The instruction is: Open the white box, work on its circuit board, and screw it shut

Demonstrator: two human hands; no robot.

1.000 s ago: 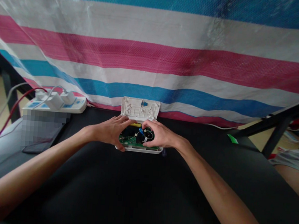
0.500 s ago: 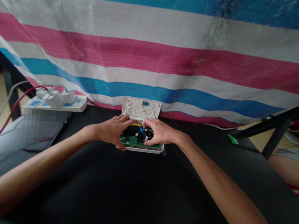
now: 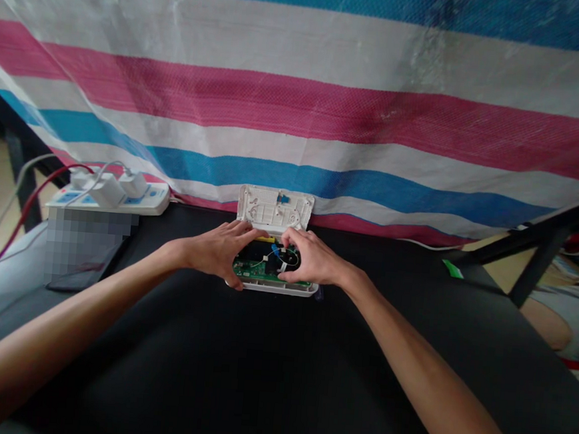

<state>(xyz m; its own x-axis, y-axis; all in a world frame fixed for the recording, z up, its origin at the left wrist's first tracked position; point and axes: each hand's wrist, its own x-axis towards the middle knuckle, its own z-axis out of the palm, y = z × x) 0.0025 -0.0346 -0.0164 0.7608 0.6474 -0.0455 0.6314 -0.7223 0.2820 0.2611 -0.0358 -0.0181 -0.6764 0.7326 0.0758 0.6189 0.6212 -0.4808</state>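
Observation:
An opened white electronic device lies in the middle of the black table, its lower casing (image 3: 278, 288) holding a green circuit board (image 3: 253, 267). On the board sit a black part, a blue connector (image 3: 275, 250) and a thin, pale looped cable (image 3: 258, 264). My left hand (image 3: 219, 248) grips the casing's left end, thumb at the front edge and fingers at the back. Over the right half, my right hand (image 3: 314, 258) is curled, thumb and index finger by the black part and cable loop; what its fingertips pinch is hidden. Behind leans the white cover (image 3: 276, 208), inner side showing.
A power strip (image 3: 156, 200) with white plugs and cables stands at the back left, near a dark flat item (image 3: 84, 281), partly pixelated. A striped sheet (image 3: 298, 104) hangs behind. A green packet (image 3: 452, 268) lies right; another person's leg (image 3: 544, 321) shows beyond.
Both hands keep nearly the same place on the device. The view has shifted slightly, and the person at the right has moved a little.

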